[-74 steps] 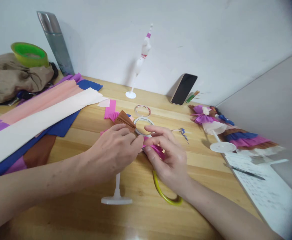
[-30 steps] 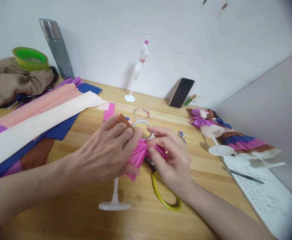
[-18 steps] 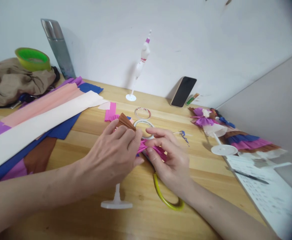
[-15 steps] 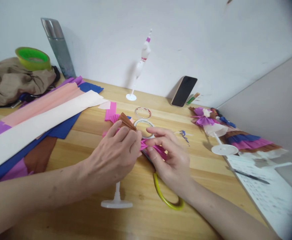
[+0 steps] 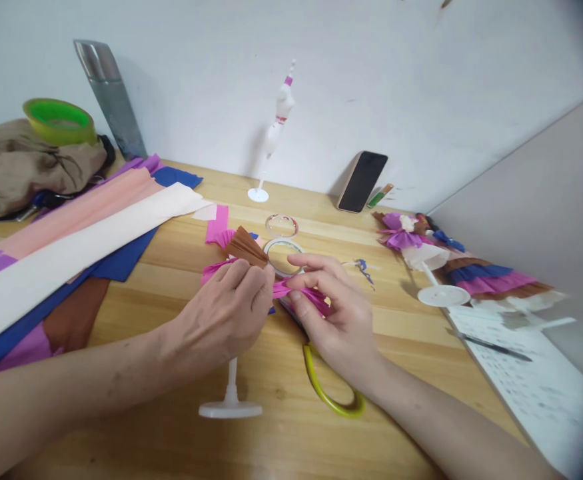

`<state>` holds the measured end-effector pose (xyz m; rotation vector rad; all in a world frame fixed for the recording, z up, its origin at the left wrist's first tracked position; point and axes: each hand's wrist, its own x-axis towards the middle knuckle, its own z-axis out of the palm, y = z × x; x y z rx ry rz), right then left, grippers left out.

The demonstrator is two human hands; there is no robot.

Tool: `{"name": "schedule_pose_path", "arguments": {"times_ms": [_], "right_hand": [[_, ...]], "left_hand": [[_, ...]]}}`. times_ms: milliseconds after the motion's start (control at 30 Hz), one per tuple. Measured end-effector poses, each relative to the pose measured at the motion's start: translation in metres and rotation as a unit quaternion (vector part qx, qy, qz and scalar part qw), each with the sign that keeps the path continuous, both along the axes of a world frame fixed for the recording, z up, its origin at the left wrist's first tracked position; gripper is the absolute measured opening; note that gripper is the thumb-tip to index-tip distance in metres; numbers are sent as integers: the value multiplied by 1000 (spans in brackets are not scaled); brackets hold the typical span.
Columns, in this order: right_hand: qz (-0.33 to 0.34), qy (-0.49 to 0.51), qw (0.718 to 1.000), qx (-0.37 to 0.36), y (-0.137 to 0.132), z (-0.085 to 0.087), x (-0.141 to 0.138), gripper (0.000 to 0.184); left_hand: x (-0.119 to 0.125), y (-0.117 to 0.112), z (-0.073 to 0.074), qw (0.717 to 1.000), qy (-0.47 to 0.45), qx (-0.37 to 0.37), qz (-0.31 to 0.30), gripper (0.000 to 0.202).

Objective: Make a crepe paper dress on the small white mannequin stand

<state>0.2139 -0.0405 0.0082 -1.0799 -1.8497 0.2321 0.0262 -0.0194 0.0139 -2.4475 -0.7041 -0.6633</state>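
Both my hands meet over the middle of the table on one gathered strip of pink crepe paper point(image 5: 316, 299). My right hand point(image 5: 338, 313) pinches the strip between thumb and fingers, its pleats fanning out beneath the palm. Curled closed, my left hand point(image 5: 231, 303) grips the strip's other end, and its fingertips are hidden. A brown pleated piece of crepe paper point(image 5: 246, 247) sticks up just behind my left knuckles, with more pink paper beside it. Below the left hand shows a white stand point(image 5: 230, 408); its upper part is hidden.
Yellow-handled scissors point(image 5: 328, 393) lie under my right hand. Behind are tape rolls point(image 5: 284, 241) and a small white mannequin point(image 5: 274, 133). Crepe paper strips point(image 5: 71, 257) cover the left; a phone point(image 5: 364, 181), paper-dressed figures point(image 5: 496, 277) and a pen point(image 5: 496, 347) are right.
The left fingers have folded down closer to the paper, and more pink shows behind that hand. My right hand keeps its pinch. The whole view has shifted slightly.
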Motion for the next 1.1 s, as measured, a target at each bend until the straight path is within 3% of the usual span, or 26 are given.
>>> {"name": "schedule_pose_path", "arguments": {"times_ms": [433,600,800,1100], "right_hand": [[22,30,999,-11,3,0,-3,15],[25,36,999,-13,4,0,-1,15],[15,40,999,-17,5,0,1,16],[2,44,999,-12,7,0,2,16]], "left_hand": [[-2,4,-2,1000,-2,15,-9,19],[-9,11,-5,998,-44,40,-34,13],[-15,19,-9,990,-119,-3,-78,4],[-18,27,-7,985,-165,6,-59,35]]}}
